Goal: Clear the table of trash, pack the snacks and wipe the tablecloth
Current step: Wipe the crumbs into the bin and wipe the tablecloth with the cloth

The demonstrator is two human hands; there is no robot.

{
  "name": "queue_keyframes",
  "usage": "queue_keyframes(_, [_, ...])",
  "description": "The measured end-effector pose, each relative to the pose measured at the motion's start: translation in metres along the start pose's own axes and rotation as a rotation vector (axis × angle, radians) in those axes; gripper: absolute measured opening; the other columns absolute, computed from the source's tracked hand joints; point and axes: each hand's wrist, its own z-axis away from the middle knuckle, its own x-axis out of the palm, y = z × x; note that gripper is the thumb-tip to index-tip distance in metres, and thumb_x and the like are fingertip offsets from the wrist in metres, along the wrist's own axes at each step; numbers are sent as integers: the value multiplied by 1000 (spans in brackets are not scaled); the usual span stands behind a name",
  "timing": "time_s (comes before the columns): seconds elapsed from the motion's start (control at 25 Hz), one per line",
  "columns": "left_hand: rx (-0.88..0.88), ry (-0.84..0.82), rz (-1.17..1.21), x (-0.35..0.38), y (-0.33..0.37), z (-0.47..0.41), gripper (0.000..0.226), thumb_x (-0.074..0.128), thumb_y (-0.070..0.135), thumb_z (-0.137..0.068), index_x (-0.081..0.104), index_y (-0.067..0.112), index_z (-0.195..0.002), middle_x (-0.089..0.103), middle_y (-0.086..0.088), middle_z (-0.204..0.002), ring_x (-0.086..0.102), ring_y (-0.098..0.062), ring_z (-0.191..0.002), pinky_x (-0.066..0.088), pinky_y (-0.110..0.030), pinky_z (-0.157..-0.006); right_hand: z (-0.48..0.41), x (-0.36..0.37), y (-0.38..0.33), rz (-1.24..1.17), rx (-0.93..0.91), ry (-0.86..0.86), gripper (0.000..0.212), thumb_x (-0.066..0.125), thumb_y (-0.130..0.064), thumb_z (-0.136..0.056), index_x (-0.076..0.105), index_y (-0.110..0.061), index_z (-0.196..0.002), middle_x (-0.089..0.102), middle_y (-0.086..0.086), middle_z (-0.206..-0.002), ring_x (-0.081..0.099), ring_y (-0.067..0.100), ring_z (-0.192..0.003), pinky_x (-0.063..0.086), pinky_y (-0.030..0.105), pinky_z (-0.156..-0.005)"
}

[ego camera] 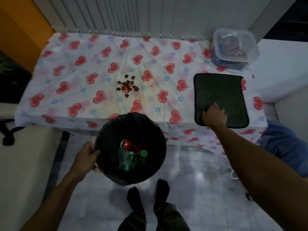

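A heart-patterned tablecloth (70, 67) covers the table. A pile of small dark crumbs (127, 85) lies at its middle, with red specks beside it. My left hand (86, 155) grips the rim of a black-lined trash bin (108, 130), held just below the table's front edge. Inside the bin lie a red can (130, 145) and a clear bottle with a green cap (128, 160). My right hand (215, 115) rests on the near edge of a dark green cloth (220, 92) lying flat on the table's right side; its fingers are spread on the fabric.
A lidded clear plastic container (235, 47) with snacks stands at the table's back right corner. White cushioned seats (25, 155) flank the table on the left and right. A blue garment (283, 144) lies at the right. My feet (148, 194) stand on the glossy floor.
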Motion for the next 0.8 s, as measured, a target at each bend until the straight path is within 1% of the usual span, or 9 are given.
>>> queue_keyframes(0.12, [-11,0,5,-1,4,4,26,57,3,-97,37,10,-82,47,-19,-79,54,-29,-67,45,-27,-36,0,2,-5,10,-29,46,49,53,-31,-100,45,-4,-140,45,18,-149,43,43,-133,43,56,-106])
queue_keyframes(0.2, [-15,2,5,-1,4,5,27,56,3,-97,35,10,-81,47,-18,-78,53,-30,-66,45,-26,-36,-2,0,-4,41,-61,93,39,55,-27,-98,53,-6,-131,53,21,-137,49,43,-126,46,55,-101])
queue_keyframes(0.32, [-12,-4,12,-2,5,7,27,56,3,-98,36,10,-81,48,-19,-80,56,-32,-69,50,-31,-37,-1,-3,-5,90,-89,117,33,55,-24,-96,59,-9,-126,55,22,-131,51,43,-121,48,54,-98])
queue_keyframes(0.44, [-8,-25,34,-6,5,7,27,56,4,-97,36,11,-81,48,-18,-80,59,-35,-72,55,-39,-42,3,-7,-9,54,-79,172,32,49,-23,-98,54,-7,-126,55,27,-126,52,47,-117,49,55,-95])
queue_keyframes(0.48, [-12,-37,39,-8,4,7,27,56,5,-96,35,11,-81,48,-18,-80,60,-36,-73,56,-41,-43,7,-9,-11,-11,-56,219,31,46,-23,-99,51,-7,-125,57,29,-123,53,48,-114,49,55,-93])
queue_keyframes(0.56, [-4,-48,36,-10,5,6,26,57,6,-95,36,12,-81,50,-19,-81,61,-38,-75,59,-48,-47,19,-24,-19,-274,4,332,29,39,-26,-102,45,-7,-123,61,29,-117,59,48,-108,50,51,-87])
queue_keyframes(0.64, [21,-66,34,-13,6,6,26,56,6,-95,36,11,-81,50,-18,-80,62,-37,-73,59,-48,-49,38,-53,-35,-573,56,412,31,34,-27,-106,44,-6,-127,62,25,-121,62,41,-108,46,38,-83])
queue_keyframes(0.72, [26,-92,41,-17,5,5,25,57,8,-94,36,11,-80,50,-17,-79,62,-37,-71,60,-48,-50,55,-89,-54,-737,16,490,32,34,-26,-108,43,-5,-131,63,20,-124,63,33,-107,40,27,-80])
queue_keyframes(0.8, [49,-125,59,-25,3,4,25,60,17,-88,37,15,-78,52,-15,-79,64,-41,-78,61,-58,-59,65,-122,-75,-797,-96,567,32,34,-24,-108,43,-4,-131,63,13,-115,60,23,-96,40,21,-74])
